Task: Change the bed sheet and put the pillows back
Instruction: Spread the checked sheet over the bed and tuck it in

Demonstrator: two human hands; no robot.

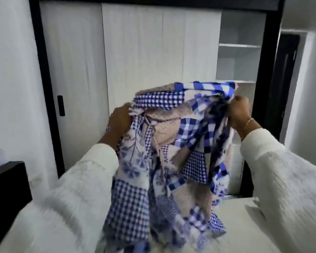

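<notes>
A bunched bed sheet [170, 147], blue-and-white check with floral and pink dotted patches, hangs in the air in front of me. My left hand [119, 121] grips its left edge and my right hand [240, 114] grips its upper right corner, both raised at chest height. The sheet's lower folds trail down onto the bare white mattress [241, 220] below. No pillows are in view.
A white sliding-door wardrobe [142, 52] with a black frame stands straight ahead, its right section open onto shelves [239, 46]. A dark headboard or bed end [5, 183] is at the lower left. A dark doorway [285, 73] lies at the right.
</notes>
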